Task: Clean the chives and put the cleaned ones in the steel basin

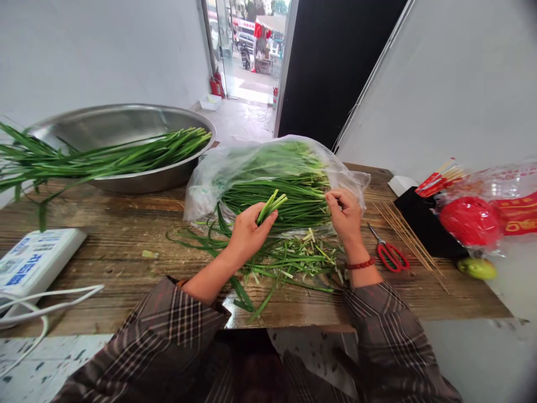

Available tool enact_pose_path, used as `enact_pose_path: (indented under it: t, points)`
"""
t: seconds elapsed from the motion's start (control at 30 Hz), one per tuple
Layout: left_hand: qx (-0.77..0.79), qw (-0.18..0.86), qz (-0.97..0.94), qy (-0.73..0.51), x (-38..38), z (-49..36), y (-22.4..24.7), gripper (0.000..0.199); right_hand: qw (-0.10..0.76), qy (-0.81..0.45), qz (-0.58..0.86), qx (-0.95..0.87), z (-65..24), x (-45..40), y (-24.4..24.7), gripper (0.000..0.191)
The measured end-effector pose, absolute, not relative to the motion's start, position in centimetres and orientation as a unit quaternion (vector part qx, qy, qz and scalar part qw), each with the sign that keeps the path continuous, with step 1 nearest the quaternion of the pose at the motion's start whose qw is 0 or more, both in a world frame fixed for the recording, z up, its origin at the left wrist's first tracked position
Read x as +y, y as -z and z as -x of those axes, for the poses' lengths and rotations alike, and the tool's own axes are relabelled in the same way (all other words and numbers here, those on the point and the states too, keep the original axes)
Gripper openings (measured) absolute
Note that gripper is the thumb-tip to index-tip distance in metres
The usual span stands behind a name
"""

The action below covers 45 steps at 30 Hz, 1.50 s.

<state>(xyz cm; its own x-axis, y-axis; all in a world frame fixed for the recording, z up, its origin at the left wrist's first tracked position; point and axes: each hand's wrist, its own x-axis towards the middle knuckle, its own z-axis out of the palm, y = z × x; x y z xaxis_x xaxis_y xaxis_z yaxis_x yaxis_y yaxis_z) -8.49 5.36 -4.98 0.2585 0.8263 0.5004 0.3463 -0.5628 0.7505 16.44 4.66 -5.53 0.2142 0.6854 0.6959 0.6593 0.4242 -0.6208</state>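
My left hand (248,232) is closed around a small bunch of garlic chives (273,206), their pale cut ends poking out past the thumb. At the right end of the large chive pile (272,193), my right hand (346,212) pinches a chive stalk by its pale end. That pile lies in a clear plastic bag (199,187), opened toward me, with part of the leaves under the film. Loose chive trimmings (300,257) and torn leaves are scattered on the wooden table (138,280) between my forearms.
A large steel basin (145,182) with more chives (138,154) stands at the back left. Red-handled scissors (392,256) and thin wooden sticks (413,243) lie on the right, beside a black box (428,224). A white device (37,260) with cables sits at left.
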Motion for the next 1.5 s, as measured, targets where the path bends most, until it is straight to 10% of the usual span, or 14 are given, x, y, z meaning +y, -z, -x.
enact_pose_path:
  t: [0.33,0.77,1.3,1.5]
  points:
    - [0.357,0.125,-0.780,-0.499,5.0,8.8,4.1,0.024,0.480,-0.116,0.446,-0.747,-13.1,2.4,3.7,0.018]
    - [0.399,0.266,-0.810,-0.338,5.2,8.4,4.5,0.031,0.507,-0.291,0.471,-0.661,-11.1,2.2,5.3,0.025]
    - [0.423,0.235,-0.807,-0.339,5.2,8.1,5.2,0.030,0.449,-0.007,0.530,-0.719,-11.7,2.3,5.4,0.028]
    - [0.428,0.228,-0.804,-0.344,5.4,8.3,5.3,0.028,0.444,-0.104,0.482,-0.748,-13.5,2.2,4.2,0.016]
